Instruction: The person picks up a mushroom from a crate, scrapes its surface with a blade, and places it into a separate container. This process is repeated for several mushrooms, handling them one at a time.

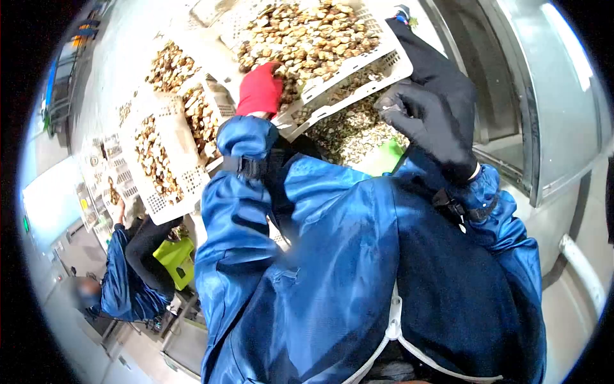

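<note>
My left hand (259, 91), in a red glove, rests at the near left edge of a white perforated crate (350, 78). Its fingers are curled against a heap of small brown-and-cream pieces (310, 35), which look like shellfish or mushrooms. What those fingers hold, if anything, is hidden. To the right of the crate, my right hand (425, 115) wears a black glove. Thumb and fingers are pinched together near the crate's corner, and I cannot make out what is between them. Below lies a layer of small pale and brown bits (355, 131).
More white crates (185, 205) with similar pieces stand to the left. A co-worker (137, 275) in blue sits at lower left, beside a lime-green plastic item (176, 262). Another green piece (385, 157) lies below my right hand. A metal-framed glass panel (531, 96) borders the right.
</note>
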Available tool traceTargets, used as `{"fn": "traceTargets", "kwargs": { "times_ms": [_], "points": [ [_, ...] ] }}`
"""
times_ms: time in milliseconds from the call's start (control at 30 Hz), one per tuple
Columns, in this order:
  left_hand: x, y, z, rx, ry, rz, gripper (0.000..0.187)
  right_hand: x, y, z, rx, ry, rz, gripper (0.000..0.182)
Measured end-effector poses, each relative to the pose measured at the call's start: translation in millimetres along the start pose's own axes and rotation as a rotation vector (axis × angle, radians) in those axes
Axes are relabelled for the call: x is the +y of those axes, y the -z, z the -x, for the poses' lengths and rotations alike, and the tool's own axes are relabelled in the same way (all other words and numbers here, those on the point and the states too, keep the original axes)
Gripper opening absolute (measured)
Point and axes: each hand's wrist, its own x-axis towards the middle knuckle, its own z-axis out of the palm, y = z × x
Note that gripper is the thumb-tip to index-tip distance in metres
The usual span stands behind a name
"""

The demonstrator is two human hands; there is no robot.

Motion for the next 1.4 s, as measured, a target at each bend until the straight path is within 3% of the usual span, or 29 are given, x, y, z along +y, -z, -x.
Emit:
{"fn": "traceTargets", "kwargs": {
  "times_ms": [67,133,233,333,367,400,467,533,567,600,667,733,967,1100,1233,1333,1400],
  "points": [
    [-0.4,-27.3,-20.8,-0.2,0.123,-0.171,0.028,6.3,6.0,2.3,0.038,0.049,-0.011,0.014],
    [-4.2,-45.1,-31.9,-0.262,0.173,-0.287,0.029,27.6,10.6,5.2,0.063,-0.01,0.046,0.016],
    [-12.7,-54.5,-30.9,-0.043,0.17,-0.323,0.029,36.4,13.9,8.7,0.096,-0.016,-0.008,0.016],
    [-10.9,-26.4,-29.1,-0.116,0.279,-0.094,0.029,34.6,12.7,6.4,0.14,0.01,-0.084,0.017],
    [5.2,-2.0,-19.6,-0.107,0.299,0.171,0.028,32.3,14.1,5.0,0.162,0.026,-0.047,0.018],
    [39.1,27.4,-10.5,-0.172,0.525,0.586,0.027,30.2,14.6,4.2,0.18,0.042,-0.008,0.02],
    [33.6,34.3,12.4,-0.174,0.546,1.406,0.027,25.0,11.9,1.1,0.16,-0.059,-0.025,0.02],
    [47.5,52.5,38.0,-0.325,0.472,1.761,0.03,11.4,5.2,-3.2,0.131,-0.076,-0.209,0.019],
    [80.7,65.9,51.8,-0.117,0.578,1.719,0.033,-5.0,-1.8,-4.2,0.113,-0.055,-0.383,0.018],
    [79.8,63.8,63.4,-0.167,0.309,1.758,0.037,-21.4,-7.2,-4.2,0.095,-0.036,-0.553,0.017],
    [107.5,84.8,77.3,-0.233,0.442,1.949,0.038,-39.3,-11.4,-3.0,0.041,-0.015,-0.533,0.015],
    [116.6,88.2,88.9,-0.229,0.468,1.9,0.036,-43.0,-22.6,-4.1,0.05,0.088,-0.591,0.016],
    [127.6,87.0,108.3,-0.176,0.479,1.857,0.031,-59.2,-33.3,8.4,0.025,0.108,-0.506,0.019],
    [141.7,89.8,114.0,-0.023,0.424,1.486,0.026,-53.1,-34.1,11.3,0.052,0.105,-0.346,0.017],
    [144.4,91.3,120.0,-0.059,0.454,1.621,0.031,-52.6,-35.1,13.9,0.131,0.147,-0.405,0.015],
    [147.9,94.8,118.5,-0.037,0.422,1.509,0.034,-54.9,-35.4,15.2,0.135,0.211,-0.34,0.012],
    [147.7,89.0,115.8,0.094,0.313,1.395,0.045,-55.4,-34.1,14.7,0.173,0.237,-0.247,0.01]
  ]
}}
